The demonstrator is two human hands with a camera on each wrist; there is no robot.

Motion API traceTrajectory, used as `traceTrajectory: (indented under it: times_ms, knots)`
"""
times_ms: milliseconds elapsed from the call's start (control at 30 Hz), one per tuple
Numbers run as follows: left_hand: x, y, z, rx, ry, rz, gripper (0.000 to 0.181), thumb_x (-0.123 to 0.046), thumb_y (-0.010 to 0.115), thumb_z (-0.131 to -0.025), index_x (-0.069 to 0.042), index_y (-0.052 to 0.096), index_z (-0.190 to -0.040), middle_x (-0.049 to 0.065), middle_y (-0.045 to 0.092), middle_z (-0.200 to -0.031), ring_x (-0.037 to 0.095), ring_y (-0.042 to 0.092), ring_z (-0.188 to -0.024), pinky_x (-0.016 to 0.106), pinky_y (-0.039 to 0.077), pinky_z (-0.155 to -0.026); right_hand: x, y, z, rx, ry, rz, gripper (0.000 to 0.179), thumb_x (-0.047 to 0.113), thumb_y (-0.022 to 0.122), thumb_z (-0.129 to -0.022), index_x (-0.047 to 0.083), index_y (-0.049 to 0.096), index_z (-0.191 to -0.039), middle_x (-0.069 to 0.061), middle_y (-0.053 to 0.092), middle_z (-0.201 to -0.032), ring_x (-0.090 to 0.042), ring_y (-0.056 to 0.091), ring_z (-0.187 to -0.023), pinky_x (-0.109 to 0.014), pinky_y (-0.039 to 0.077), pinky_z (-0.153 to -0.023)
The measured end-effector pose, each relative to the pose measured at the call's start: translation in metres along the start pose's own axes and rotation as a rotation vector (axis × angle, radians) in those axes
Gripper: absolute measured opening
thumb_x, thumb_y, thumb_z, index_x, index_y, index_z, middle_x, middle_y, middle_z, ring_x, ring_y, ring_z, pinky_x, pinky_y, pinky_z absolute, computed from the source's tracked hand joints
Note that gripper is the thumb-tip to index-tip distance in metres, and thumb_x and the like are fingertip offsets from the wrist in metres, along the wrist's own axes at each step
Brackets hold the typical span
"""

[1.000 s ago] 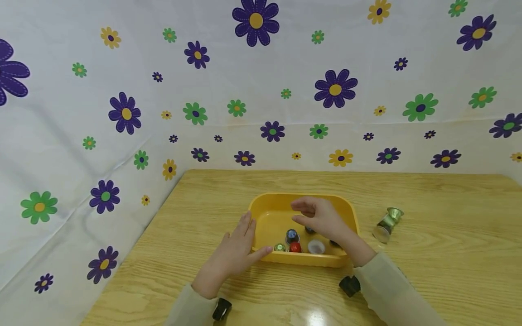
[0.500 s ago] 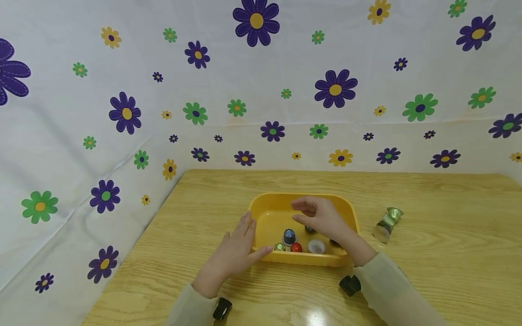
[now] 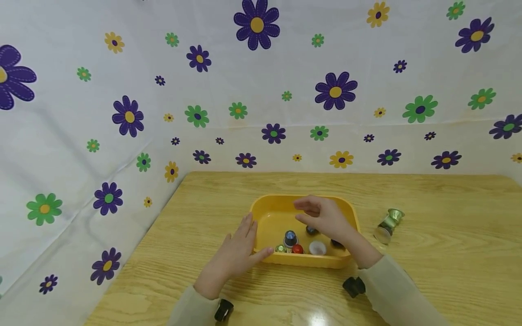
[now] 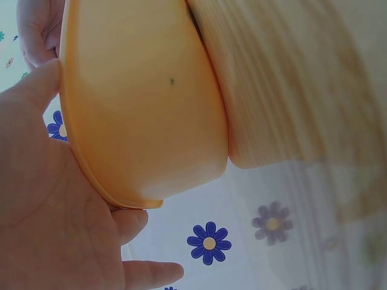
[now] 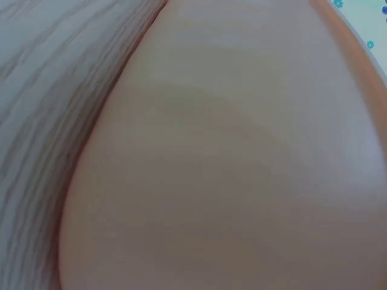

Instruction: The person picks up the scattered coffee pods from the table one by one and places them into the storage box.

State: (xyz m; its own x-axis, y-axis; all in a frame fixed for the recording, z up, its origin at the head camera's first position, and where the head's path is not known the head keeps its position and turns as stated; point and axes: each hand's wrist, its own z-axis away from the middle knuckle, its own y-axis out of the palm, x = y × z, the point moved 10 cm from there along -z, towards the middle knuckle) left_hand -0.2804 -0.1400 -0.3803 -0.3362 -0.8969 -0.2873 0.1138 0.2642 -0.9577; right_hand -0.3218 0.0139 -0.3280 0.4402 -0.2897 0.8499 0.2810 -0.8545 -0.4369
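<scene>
A yellow plastic bin (image 3: 271,259) stands on the table with several coffee capsules inside. A blue capsule (image 3: 290,238), a red capsule (image 3: 297,249), a green capsule (image 3: 280,248) and a capsule with its pale lid up (image 3: 317,247) lie near the front wall. Darker capsules are partly covered by my right hand (image 3: 324,217), which hangs over the bin with loosely bent fingers and no visible thing between them. My left hand (image 3: 234,256) rests along the bin's left rim, fingers extended, thumb over the front edge. In the left wrist view, its fingers touch the rim (image 4: 109,196).
Right of the bin, green capsules (image 3: 394,216) and a darker, clear-looking piece (image 3: 383,233) lie in a line on the wooden table (image 3: 448,253). A flower-print cloth (image 3: 228,81) hangs behind and to the left. The bin's outer wall (image 5: 230,157) fills the right wrist view.
Inside the bin, the blue capsule has shifted slightly left and the red one slightly right. Both hands keep their places; the head view has tilted a little.
</scene>
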Motion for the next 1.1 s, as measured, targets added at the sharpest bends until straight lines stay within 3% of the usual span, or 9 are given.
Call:
traceTrajectory:
  times_ms: [567, 867, 1100]
  knots:
    - [0.000, 0.001, 0.000, -0.008, 0.005, 0.008, 0.087, -0.063, 0.035, -0.084, 0.006, 0.023, -0.137, 0.016, 0.004, -0.146, 0.027, 0.005, -0.132, 0.059, 0.021, -0.094, -0.014, -0.032, 0.017, -0.041, 0.013, 0.042, 0.028, 0.008, 0.062, -0.083, -0.004, 0.059, -0.108, -0.020, 0.057, -0.110, -0.032, 0.055, -0.101, -0.032, 0.043, -0.085]
    - [0.001, 0.002, -0.001, -0.009, 0.001, 0.009, 0.088, -0.063, 0.034, -0.084, 0.005, 0.022, -0.137, 0.016, 0.003, -0.146, 0.027, 0.005, -0.132, 0.058, 0.021, -0.095, -0.021, -0.052, 0.033, -0.055, 0.066, 0.095, 0.030, 0.011, 0.061, -0.084, -0.004, 0.058, -0.110, -0.018, 0.057, -0.111, -0.029, 0.055, -0.101, -0.032, 0.043, -0.085]
    - [0.001, 0.002, -0.001, -0.009, 0.001, 0.013, 0.087, -0.063, 0.035, -0.084, 0.005, 0.022, -0.137, 0.016, 0.003, -0.146, 0.027, 0.005, -0.132, 0.059, 0.020, -0.095, -0.024, -0.068, 0.043, -0.087, 0.048, 0.114, 0.031, 0.008, 0.062, -0.083, -0.007, 0.057, -0.109, -0.020, 0.058, -0.109, -0.030, 0.056, -0.100, -0.031, 0.044, -0.083]
